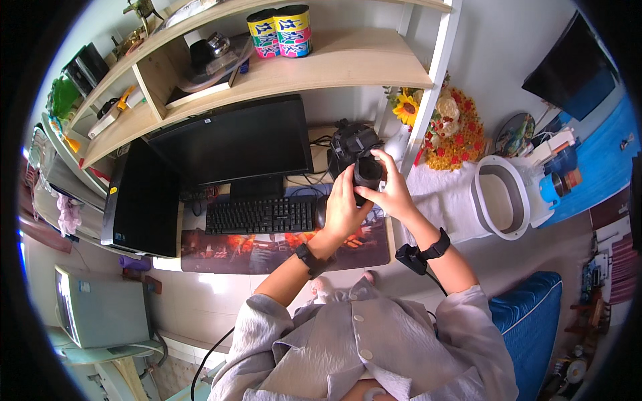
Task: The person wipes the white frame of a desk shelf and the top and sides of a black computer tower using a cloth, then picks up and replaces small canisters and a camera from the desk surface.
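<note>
A black cylinder with a dark, hollow-looking upper end is between my two hands, above the right part of the desk. The fingers of my left hand lie along its near left side. My right hand curls round the right side, thumb across the front and index finger at the top rim. Its lower part is mostly hidden by my fingers. Just behind it sits a bulky black item with straps or clips, partly covered. A black mouse rests beside my left hand.
A keyboard lies on a printed desk mat before a monitor. Two black rolls with colourful printed wrappers stand on the wooden shelf. Right of the desk are flowers and a grey-white basin.
</note>
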A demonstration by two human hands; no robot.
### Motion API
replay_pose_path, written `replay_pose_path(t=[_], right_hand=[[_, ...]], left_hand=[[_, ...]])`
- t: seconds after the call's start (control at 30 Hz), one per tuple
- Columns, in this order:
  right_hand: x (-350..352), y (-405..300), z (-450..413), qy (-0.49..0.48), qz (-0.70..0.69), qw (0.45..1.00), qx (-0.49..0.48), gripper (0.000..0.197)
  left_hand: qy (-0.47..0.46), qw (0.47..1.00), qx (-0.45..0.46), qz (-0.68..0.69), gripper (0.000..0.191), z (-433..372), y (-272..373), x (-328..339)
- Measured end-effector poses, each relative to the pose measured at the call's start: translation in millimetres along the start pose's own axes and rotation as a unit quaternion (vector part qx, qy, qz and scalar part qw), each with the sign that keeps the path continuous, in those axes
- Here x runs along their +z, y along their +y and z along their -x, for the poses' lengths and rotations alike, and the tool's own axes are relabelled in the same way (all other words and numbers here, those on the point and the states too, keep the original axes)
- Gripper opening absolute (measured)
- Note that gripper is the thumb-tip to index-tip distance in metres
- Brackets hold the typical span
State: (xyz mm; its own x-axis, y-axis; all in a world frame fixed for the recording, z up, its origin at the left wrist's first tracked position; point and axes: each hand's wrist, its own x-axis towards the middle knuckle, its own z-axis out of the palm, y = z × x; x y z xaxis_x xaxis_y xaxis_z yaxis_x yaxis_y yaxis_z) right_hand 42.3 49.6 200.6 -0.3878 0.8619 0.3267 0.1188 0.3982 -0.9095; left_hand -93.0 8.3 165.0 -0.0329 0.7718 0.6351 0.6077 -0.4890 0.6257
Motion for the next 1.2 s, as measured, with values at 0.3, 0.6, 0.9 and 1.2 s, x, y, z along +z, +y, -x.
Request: replay_pose_path(t=[0.3,0.6,0.9,1.2], right_hand=[[-1,39,18,-0.002,0.17,0.983,-0.064,0.058],[-3,44,20,-0.161,0.166,0.973,-0.004,0.069],[13,63,37,-0.106,0.247,0.963,0.003,0.061],[11,129,67,-0.158,0.276,0.946,0.058,0.055]], left_hand=[[-0.036,0.981,-0.144,0.124,0.076,29,-33,1],[-0.135,0.979,-0.146,0.043,0.068,44,-42,1],[-0.093,0.992,-0.082,0.015,0.082,72,-59,31],[-0.211,0.97,-0.121,-0.008,0.061,116,-102,23]])
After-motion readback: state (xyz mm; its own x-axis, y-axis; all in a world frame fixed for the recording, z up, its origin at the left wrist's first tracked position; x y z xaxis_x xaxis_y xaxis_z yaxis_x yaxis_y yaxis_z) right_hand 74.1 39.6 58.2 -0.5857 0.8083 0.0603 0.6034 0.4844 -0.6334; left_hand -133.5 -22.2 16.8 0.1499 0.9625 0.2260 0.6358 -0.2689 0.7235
